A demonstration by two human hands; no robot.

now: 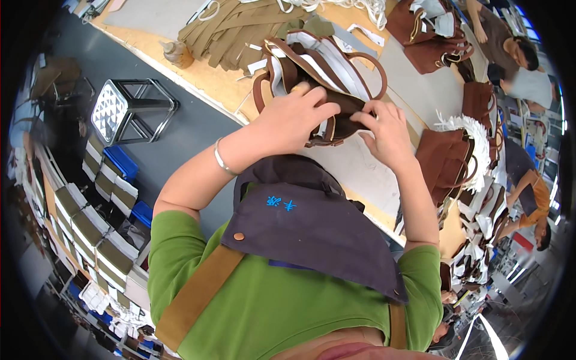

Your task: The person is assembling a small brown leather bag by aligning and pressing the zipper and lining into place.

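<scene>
A brown handbag [332, 77] lies on the worktable in front of me, its zippered mouth spread open and its dark inside showing. White sheets stick up within it, and a brown handle arches on either side. My left hand [294, 120] bends over the near left part of the mouth, fingers curled on the bag; some fingertips are hidden inside. At the right of the opening, my right hand [387, 129] has its index finger and thumb at the bag's edge, the other fingers loosely bent. A silver bangle [223, 157] circles my left wrist.
Beyond the bag lies a pile of olive-brown strips [231, 33], with a small amber bottle [177, 54] near the table edge. More brown bags [441, 156] stand to the right. A metal stool [111, 111] is on the floor at left. Other people work at far right.
</scene>
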